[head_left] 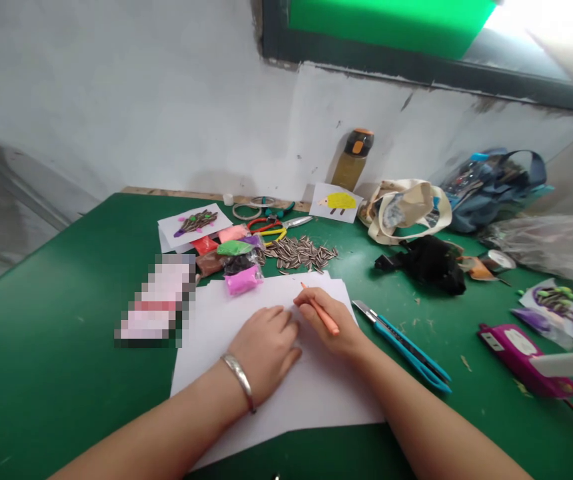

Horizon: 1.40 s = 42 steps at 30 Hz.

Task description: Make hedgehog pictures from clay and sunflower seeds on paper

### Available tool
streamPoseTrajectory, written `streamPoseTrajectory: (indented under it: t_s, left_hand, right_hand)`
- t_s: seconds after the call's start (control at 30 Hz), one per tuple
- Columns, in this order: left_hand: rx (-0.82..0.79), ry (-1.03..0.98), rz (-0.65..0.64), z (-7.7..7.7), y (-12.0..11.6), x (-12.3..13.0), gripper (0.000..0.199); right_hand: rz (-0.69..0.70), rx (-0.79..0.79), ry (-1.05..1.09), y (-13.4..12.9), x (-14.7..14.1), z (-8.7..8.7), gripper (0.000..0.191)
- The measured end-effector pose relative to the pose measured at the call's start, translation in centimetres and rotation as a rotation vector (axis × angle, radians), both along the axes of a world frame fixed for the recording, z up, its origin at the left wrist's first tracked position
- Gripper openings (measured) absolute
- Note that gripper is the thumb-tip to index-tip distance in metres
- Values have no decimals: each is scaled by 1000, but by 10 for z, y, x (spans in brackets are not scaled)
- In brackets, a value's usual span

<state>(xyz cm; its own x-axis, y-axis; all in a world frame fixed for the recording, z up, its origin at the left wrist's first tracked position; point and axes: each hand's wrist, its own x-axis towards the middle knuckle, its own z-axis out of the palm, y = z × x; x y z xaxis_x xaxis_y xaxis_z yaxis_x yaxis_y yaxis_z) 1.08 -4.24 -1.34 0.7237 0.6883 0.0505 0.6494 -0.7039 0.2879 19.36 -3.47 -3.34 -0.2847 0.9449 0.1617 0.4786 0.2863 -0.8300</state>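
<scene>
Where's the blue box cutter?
In the head view, the blue box cutter lies on the green table, just right of the white paper and the right hand.

The right hand (pixel 324 325) holds an orange pencil (pixel 330 322). The left hand (pixel 266 353) lies flat on a stack of white paper (pixel 286 393), and a silver bangle (pixel 239 381) sits on that wrist. Both hands are on the paper, close to each other. A blue knife (pixel 401 347) lies just beside the paper, on the right. The paper sits on a green table (pixel 41 373). Past the paper are bags of clay (pixel 240 270), a pile of striped seeds (pixel 296 255) and pliers (pixel 271 230). Behind them, a card (pixel 336 202) shows a yellow hedgehog, and a bottle (pixel 354 160) stands by the wall.
</scene>
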Motion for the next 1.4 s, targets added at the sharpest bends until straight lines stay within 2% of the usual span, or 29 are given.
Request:
streamPoseTrajectory:
  t_s: [0.07, 0.2, 0.37, 0.5, 0.67, 0.8, 0.9, 1.13, 1.27, 1.4]
  left_hand:
    - [30, 35, 36, 1, 12, -8, 19]
    - [23, 125, 63, 0, 25, -20, 37]
    - [11, 190, 48, 1, 28, -28, 59]
    - [-37, 255, 51, 3, 29, -31, 71]
    - [-60, 277, 52, 3, 28, -31, 78]
    - [-104, 296, 75, 5, 27, -30, 80]
    - [-127, 314, 80, 7, 27, -30, 81]
    - [-127, 306, 106, 4, 23, -27, 78]
    - [-145, 303, 103, 3, 23, -26, 76]
    - [-177, 300, 111, 3, 23, -26, 79]
  right_hand:
    - [-1, -10, 23, 1, 2, 0, 20]
    - [-40, -55, 89, 1, 4, 0, 24]
    - [-112, -174, 154, -2, 6, 3, 39]
    - [-143, -198, 226, -4, 7, 6, 41]
    - [-177, -173, 336, -3, 6, 1, 36]
    - [-260, -215, 532, -2, 8, -3, 38]
    - [-294, -247, 612, -3, 8, -2, 32]
    - [-325, -228, 444, -4, 3, 8, 11]
    - [-348, -228, 360, -4, 5, 9, 11]
    - [-258, -247, 371, -8, 4, 10, 21]
